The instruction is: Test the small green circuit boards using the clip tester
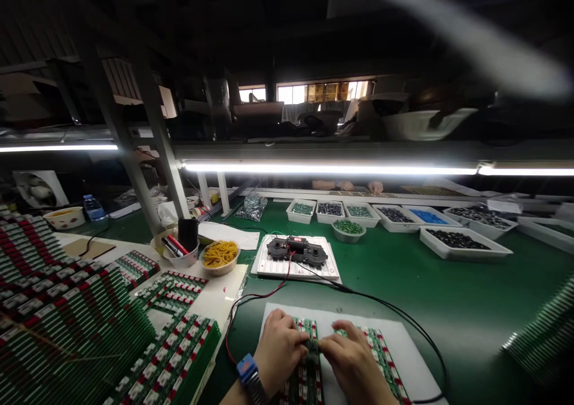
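My left hand (278,351), with a blue watch on its wrist, and my right hand (354,363) meet at the bottom centre over a white sheet (403,345). Both pinch a narrow strip of green circuit boards (309,381) that runs toward me between them. The fingertips touch over a small dark part on the strip. A second strip of boards (381,348) lies under and to the right of my right hand.
Stacks of green circuit boards (67,321) fill the left side. A bowl of yellow rubber bands (219,255), a black fixture on a white tray (296,252) with red and black wires, and white trays of small parts (457,240) stand behind. Another person's hands (345,185) rest at the far edge.
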The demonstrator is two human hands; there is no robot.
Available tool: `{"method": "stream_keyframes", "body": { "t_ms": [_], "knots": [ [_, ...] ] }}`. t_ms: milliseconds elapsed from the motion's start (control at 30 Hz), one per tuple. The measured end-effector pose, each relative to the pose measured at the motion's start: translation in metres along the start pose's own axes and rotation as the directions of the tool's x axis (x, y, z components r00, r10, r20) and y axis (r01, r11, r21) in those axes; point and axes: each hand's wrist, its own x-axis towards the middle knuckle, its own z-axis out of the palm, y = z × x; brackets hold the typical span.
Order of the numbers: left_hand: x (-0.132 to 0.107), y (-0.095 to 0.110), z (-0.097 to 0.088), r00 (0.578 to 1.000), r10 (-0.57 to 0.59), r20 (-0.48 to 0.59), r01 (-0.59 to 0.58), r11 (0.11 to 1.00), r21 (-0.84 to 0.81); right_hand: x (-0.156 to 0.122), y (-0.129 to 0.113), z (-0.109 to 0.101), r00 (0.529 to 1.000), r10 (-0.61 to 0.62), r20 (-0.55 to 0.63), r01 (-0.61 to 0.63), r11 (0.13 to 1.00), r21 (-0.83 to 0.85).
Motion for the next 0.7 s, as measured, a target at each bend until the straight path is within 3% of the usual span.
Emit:
{"method": "stream_keyframes", "body": {
  "t_ms": [300, 700],
  "knots": [
    [0.002, -0.006, 0.012, 1.000, 0.014, -0.009, -0.014, 1.000, -0.004, -0.012, 0.011, 0.027, 0.986, 0.007, -0.164, -0.001, 0.999, 0.036],
    [0.004, -0.003, 0.012, 0.997, -0.054, 0.054, 0.054, 0.999, 0.001, -0.004, 0.004, 0.013, 0.990, -0.037, -0.140, 0.038, 0.999, 0.005]
  ]
}}
